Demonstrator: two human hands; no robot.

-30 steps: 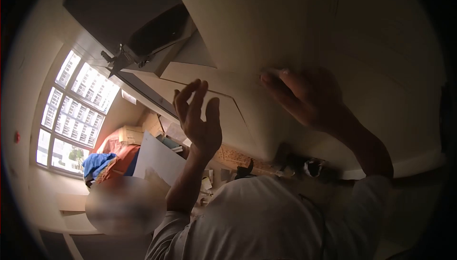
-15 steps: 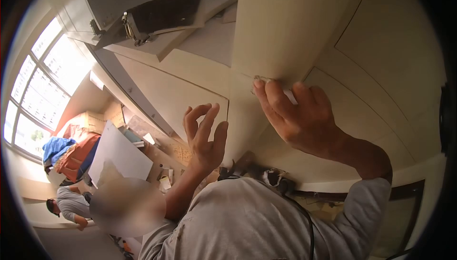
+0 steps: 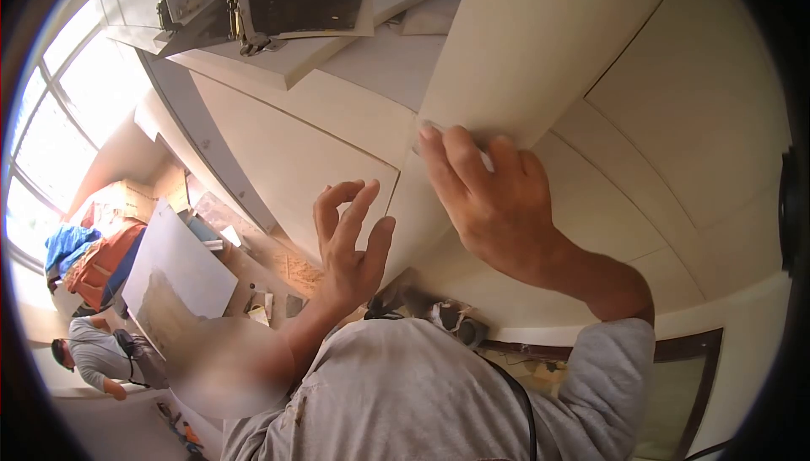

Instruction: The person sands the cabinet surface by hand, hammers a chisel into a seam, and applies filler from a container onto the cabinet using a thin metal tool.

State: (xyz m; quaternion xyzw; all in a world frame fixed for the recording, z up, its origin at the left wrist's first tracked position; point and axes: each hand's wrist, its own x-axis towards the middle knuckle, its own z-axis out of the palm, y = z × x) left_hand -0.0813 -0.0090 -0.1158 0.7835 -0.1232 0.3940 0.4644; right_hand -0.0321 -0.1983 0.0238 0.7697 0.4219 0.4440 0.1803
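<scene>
My right hand [image 3: 498, 195] presses its fingertips to the pale cabinet panel [image 3: 540, 48], near the panel's left edge. Its fingers are curled together around something small and whitish, mostly hidden, whose kind I cannot make out. My left hand [image 3: 348, 237] hangs in the air in front of a flat cabinet door [image 3: 295, 140], fingers apart and slightly bent, with nothing in them.
An open compartment with a loose board [image 3: 287, 64] and a metal hinge [image 3: 242, 22] is at the upper left. Below the window [image 3: 67, 115] lie a blue cloth [image 3: 69, 246] and a leaning white panel [image 3: 181, 258]. Another person [image 3: 101, 351] is at the lower left.
My right hand has slid left along the panel toward its edge, fingers still closed. My left hand keeps nearly the same pose. The whole view has shifted slightly.
</scene>
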